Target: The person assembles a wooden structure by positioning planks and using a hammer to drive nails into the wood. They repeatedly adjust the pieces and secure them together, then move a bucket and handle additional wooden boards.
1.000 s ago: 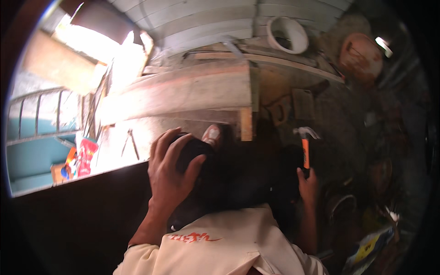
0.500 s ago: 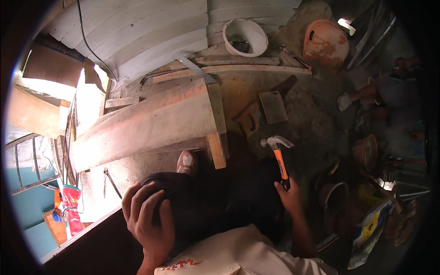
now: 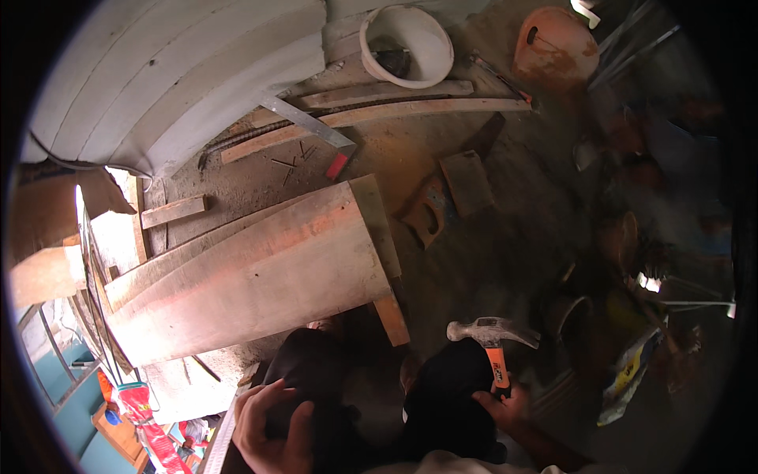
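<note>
The hammer (image 3: 497,363) is gripped low on its handle by the right hand (image 3: 509,411) near the right knee (image 3: 450,383), the left hand (image 3: 264,430) is loosely curled around nothing, and the head is best kept clear of the knee.

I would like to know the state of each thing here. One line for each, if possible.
Hammer, gripped by its handle
Right hand, closed around the hammer
Left hand, loosely curled, no object visible in it
White bucket, open, dark thing inside
Orange tub, stained brown
Wide board, smudged with red
Saw, lying partly under a grey plate
</note>
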The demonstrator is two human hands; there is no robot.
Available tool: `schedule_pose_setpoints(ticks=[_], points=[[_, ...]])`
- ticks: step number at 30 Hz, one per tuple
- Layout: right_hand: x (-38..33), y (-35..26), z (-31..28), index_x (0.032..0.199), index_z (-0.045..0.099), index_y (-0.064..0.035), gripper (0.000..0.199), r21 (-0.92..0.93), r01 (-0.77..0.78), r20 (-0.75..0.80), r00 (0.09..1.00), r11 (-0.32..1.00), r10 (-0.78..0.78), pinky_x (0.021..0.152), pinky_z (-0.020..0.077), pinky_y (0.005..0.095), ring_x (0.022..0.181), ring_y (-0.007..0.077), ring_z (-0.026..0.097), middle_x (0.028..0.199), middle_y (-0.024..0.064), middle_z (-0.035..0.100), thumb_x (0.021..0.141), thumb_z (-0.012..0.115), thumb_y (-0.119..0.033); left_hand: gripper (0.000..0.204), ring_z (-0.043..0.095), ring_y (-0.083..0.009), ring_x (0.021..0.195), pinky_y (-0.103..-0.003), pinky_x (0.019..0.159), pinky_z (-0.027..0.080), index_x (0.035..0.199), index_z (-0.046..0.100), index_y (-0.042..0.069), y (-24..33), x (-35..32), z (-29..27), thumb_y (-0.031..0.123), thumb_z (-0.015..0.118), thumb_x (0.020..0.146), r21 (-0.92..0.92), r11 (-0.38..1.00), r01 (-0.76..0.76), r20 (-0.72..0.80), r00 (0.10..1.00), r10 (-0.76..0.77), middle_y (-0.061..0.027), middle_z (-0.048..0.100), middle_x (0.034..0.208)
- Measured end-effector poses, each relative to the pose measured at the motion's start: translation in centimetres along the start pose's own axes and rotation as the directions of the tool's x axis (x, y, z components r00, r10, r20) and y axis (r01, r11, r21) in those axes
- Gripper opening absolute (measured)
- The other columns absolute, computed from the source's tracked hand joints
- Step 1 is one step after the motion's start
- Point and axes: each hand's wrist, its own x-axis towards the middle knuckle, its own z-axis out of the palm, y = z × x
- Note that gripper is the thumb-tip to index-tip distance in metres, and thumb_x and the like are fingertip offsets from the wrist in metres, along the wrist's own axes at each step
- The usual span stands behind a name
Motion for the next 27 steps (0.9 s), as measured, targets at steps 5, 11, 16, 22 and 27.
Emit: schedule_pose_setpoints(ticks=[5,11,16,22,27], points=[[-3.2,-5.8,-2.4,0.096,0.062,-0.0046,0.054,-0.229,-0.182,0.109,0.971,0.956,0.211,0.065,0.0532,0.0337,0.068,0.0155,0.064,0.078,0.0051,0.066,0.082,0.095,-0.045,0.031,0.068,-0.0297,0.106,-0.042,0.099,0.052,0.113,0.078,0.003,1.4,2.5,-1.9,0.013,0.084,0.084,0.117,0.981,0.155,0.143,0.975,-0.171,-0.0098,0.076,0.098],[-3.3,-13.5,-0.9,0.096,0.061,-0.0033,0.047,-0.268,-0.454,0.143,0.854,0.850,0.501,0.063,0.0516,0.0335,0.064,0.0155,0.061,0.079,0.0050,0.065,0.086,0.092,-0.038,0.033,0.066,-0.0280,0.100,-0.042,0.093,0.054,0.114,0.079,0.008,1.2,1.8,-3.2,0.021,0.086,0.085,0.177,0.939,0.294,0.235,0.914,-0.331,-0.0060,0.076,0.093],[-2.4,-22.0,-0.6,0.113,0.054,-0.0111,0.016,0.546,-0.699,0.552,0.714,0.461,0.430,0.059,0.0468,0.0282,0.061,0.0084,0.052,0.074,-0.0026,0.049,0.105,0.068,-0.015,0.032,0.066,-0.0278,0.098,-0.042,0.089,0.055,0.116,0.078,0.009,1.0,0.9,-3.0,0.023,0.085,0.088,0.216,0.933,0.287,0.277,0.899,-0.340,-0.0064,0.073,0.093],[-1.8,-23.1,2.5,0.109,0.053,-0.0094,0.011,0.625,-0.551,0.390,0.834,0.553,0.390,0.059,0.0459,0.0263,0.061,0.0083,0.051,0.078,-0.0005,0.050,0.107,0.063,-0.013,0.030,0.067,-0.0307,0.094,-0.042,0.088,0.054,0.117,0.078,0.008,1.5,0.7,-1.9,0.025,0.080,0.093,0.244,0.889,0.389,0.321,0.832,-0.452,-0.0120,0.072,0.093],[-0.3,-18.2,4.0,0.110,0.052,-0.0056,0.008,0.531,-0.496,0.317,0.868,0.687,0.382,0.058,0.0445,0.0241,0.061,0.0068,0.050,0.077,-0.0007,0.050,0.109,0.057,-0.011,0.031,0.069,-0.0333,0.097,-0.044,0.088,0.054,0.118,0.077,0.007,2.4,-0.8,1.5,0.029,0.076,0.096,0.226,0.856,0.465,0.263,0.817,-0.513,-0.0151,0.073,0.095]])
